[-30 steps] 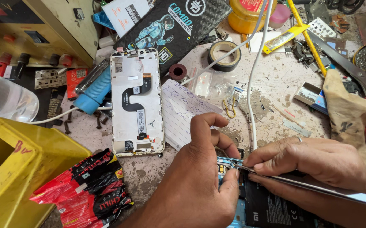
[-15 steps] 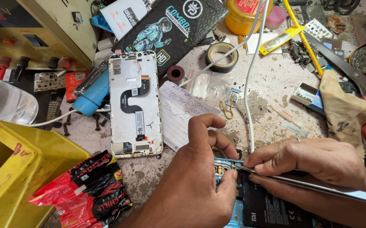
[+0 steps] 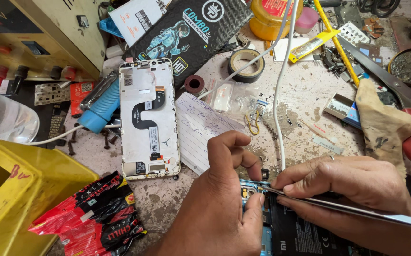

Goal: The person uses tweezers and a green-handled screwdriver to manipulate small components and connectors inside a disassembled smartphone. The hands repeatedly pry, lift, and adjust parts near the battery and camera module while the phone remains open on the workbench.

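Now left hand (image 3: 215, 208) fingers pinch opened phone (image 3: 281, 227); right hand (image 3: 347, 185) grips tweezers (image 3: 338, 208) (tip on board).

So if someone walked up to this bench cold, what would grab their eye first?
Probably the two hands at the bottom edge: the left hand steadies an opened phone while the right hand holds thin metal tweezers with the tips on its top edge. Next, the bare white phone frame lying flat mid-bench, and the yellow box with a red snack wrapper at lower left.
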